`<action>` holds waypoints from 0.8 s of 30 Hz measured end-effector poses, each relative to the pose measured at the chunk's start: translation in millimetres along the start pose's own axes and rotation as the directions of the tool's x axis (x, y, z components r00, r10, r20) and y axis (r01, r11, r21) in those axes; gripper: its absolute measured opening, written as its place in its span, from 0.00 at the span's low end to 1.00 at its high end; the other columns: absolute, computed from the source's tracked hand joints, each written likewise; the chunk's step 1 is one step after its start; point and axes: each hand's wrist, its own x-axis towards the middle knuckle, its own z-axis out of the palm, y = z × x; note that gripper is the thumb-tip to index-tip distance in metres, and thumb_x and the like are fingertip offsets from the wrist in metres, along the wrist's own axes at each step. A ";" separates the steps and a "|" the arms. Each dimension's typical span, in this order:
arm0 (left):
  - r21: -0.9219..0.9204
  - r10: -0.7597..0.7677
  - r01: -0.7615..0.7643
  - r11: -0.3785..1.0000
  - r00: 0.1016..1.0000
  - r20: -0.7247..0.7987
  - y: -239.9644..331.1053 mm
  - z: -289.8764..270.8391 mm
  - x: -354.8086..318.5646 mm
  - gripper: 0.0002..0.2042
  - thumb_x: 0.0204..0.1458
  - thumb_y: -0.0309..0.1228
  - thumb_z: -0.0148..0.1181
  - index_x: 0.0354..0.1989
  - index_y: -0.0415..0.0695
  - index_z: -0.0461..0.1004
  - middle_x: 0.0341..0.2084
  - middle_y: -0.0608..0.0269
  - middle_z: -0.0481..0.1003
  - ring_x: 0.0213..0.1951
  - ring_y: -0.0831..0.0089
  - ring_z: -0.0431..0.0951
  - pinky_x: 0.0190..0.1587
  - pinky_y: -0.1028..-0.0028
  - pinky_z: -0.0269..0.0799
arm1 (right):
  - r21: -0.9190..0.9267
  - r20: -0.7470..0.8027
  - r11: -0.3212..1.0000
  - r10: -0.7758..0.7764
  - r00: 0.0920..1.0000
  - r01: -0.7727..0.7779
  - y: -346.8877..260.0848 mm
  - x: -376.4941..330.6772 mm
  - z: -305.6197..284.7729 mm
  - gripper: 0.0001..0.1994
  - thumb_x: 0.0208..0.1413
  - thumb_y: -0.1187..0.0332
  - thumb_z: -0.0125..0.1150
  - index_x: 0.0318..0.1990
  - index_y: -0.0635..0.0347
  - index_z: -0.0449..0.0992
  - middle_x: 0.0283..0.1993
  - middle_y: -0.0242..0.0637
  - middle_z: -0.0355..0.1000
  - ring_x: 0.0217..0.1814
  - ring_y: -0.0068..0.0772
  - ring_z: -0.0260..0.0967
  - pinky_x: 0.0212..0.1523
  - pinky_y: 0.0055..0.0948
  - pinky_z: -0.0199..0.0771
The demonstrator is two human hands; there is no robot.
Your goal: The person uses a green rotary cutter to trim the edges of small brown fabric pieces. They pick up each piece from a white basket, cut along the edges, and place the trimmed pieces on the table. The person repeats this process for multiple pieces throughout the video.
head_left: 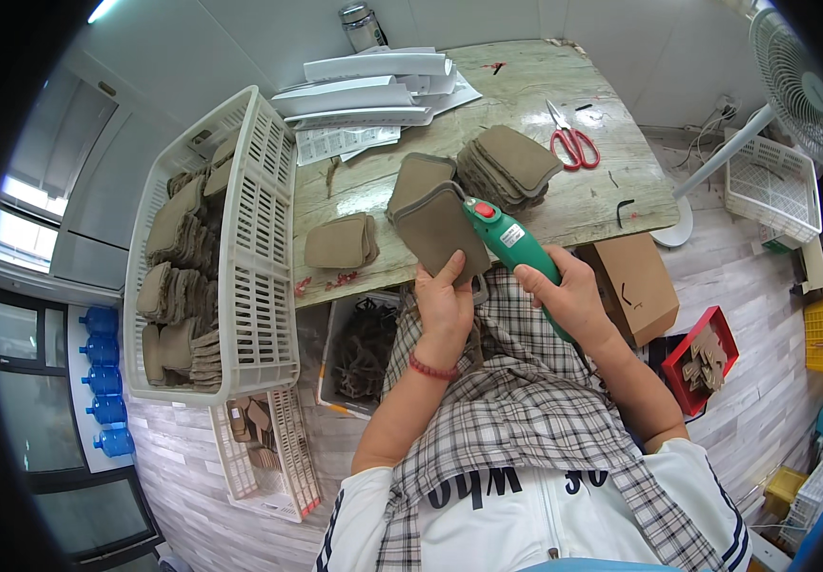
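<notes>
My left hand (447, 310) pinches the lower edge of a brown fabric piece (442, 232) with rounded corners and a grey rim, thumb on top. My right hand (568, 294) is wrapped round a green handheld electric cutter (509, 238) with a red button. The cutter's head is at the piece's upper right edge; its blade is hidden. Behind the held piece lies another brown piece (416, 175). A thick stack of such pieces (516, 164) stands to the right of it, and a smaller stack (338, 241) lies to the left on the worn table (373, 191).
A white slatted crate (264, 238) full of brown stacks stands left of the table. Red-handled scissors (575, 148) and rolled papers (364, 91) lie on the tabletop. Below are a box of dark scraps (365, 348), a cardboard box (632, 286) and a red tray (726, 345). A fan (797, 91) stands right.
</notes>
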 end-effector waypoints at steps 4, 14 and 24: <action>0.064 -0.028 0.029 0.998 1.000 -0.010 5.0 -8.4 -5.1 0.19 0.51 0.15 0.59 0.52 0.41 0.66 0.45 0.60 0.74 0.46 0.69 0.77 0.48 0.70 0.77 | 0.005 0.039 1.000 0.019 0.999 -0.019 -5.6 -1.6 -7.6 0.18 0.54 0.60 0.65 0.43 0.67 0.75 0.27 0.31 0.71 0.24 0.16 0.67 0.26 0.20 0.69; 0.447 -0.170 0.080 0.891 0.972 0.164 70.1 -25.4 4.9 0.20 0.48 0.11 0.57 0.51 0.37 0.70 0.43 0.58 0.77 0.43 0.71 0.79 0.46 0.72 0.77 | -0.119 0.207 0.992 0.072 0.976 -0.048 1.3 -7.8 -43.5 0.19 0.54 0.59 0.65 0.45 0.66 0.74 0.28 0.35 0.72 0.26 0.19 0.69 0.28 0.23 0.71; 0.654 -0.366 0.191 0.732 0.920 0.142 97.4 -35.3 3.7 0.26 0.43 0.10 0.58 0.55 0.35 0.69 0.45 0.59 0.77 0.45 0.74 0.78 0.48 0.75 0.74 | -0.313 0.283 0.909 -0.186 0.941 0.274 14.8 -12.1 -43.7 0.21 0.52 0.59 0.67 0.46 0.66 0.73 0.27 0.36 0.72 0.27 0.24 0.70 0.31 0.26 0.71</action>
